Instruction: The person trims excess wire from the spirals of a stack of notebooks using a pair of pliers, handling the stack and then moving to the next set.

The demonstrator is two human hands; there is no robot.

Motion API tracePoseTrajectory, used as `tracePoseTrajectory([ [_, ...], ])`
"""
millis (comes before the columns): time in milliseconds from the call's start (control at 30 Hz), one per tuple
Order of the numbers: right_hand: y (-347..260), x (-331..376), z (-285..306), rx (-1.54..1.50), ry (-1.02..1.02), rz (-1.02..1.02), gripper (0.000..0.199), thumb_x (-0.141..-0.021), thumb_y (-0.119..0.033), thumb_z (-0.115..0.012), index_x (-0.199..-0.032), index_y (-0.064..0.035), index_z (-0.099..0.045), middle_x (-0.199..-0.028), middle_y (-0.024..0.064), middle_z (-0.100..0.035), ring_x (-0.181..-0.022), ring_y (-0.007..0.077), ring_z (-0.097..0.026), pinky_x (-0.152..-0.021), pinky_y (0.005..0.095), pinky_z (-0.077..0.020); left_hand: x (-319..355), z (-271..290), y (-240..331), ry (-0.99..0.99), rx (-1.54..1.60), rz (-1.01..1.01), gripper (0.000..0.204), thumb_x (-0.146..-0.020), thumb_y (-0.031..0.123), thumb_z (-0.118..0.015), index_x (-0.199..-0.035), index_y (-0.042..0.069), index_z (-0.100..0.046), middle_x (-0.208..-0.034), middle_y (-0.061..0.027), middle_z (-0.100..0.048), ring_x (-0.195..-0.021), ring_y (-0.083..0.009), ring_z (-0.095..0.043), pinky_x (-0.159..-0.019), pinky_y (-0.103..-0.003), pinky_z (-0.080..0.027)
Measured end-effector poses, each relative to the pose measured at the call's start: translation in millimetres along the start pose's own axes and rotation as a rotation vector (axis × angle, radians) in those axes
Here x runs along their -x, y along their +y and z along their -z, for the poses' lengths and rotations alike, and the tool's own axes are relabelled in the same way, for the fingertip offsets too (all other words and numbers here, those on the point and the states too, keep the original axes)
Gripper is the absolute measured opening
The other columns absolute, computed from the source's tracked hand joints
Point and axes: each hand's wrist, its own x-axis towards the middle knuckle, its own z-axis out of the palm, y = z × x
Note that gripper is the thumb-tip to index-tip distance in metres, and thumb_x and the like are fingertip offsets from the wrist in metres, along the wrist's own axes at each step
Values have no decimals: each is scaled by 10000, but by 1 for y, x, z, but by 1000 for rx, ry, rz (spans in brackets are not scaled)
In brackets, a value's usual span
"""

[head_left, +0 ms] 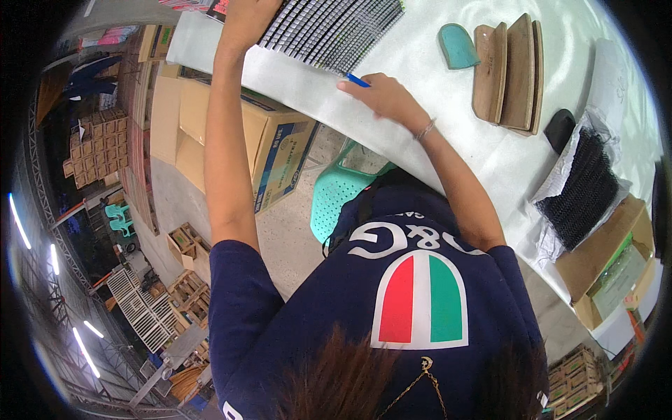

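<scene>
A sheet-like bed of dark, evenly spaced rows with pale glints [329, 31] lies on the white-covered table at the top. My left hand [252, 21] is at its left edge; the frame's top cuts off its fingers, so their hold is hidden. Just below the lower edge of the rows, my right hand [392, 101] is closed round a slim blue-handled tool [358, 80]. The tool's thin end points up-left towards the rows. Its exact kind is too small to make out.
Brown wooden holders [507, 73] stand on the table [448, 119], beside a teal rounded block [458, 46]. Farther right lie a black pad [559, 131], wrapped black wire coils [591, 182] and an open carton [609, 266]. A cardboard box [280, 147] and green stool [336, 189] are below the table.
</scene>
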Motion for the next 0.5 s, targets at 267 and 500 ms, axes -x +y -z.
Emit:
tracePoseTrajectory([
  [267, 31, 3, -32, 503, 904, 519, 486, -848, -551, -737, -1087, -131, -677, -973, 70, -606, -900, 255, -549, -844, 451, -347, 0, 1, 2, 12, -13, -29, 398, -1043, 303, -553, -1323, 36, -647, -1361, -173, -577, -1293, -314, -538, -1110, -378, -386],
  [500, 33, -8, -43, 535, 924, 540, 475, -838, -545, -753, -1078, -143, -678, -965, 54, -585, -912, 233, -527, -838, 441, -340, -1, 1, 2, 10, -10, -54, 395, -1046, 297, -548, -1325, 36, -646, -1364, -172, -575, -1293, -312, -538, -1111, -375, -387],
])
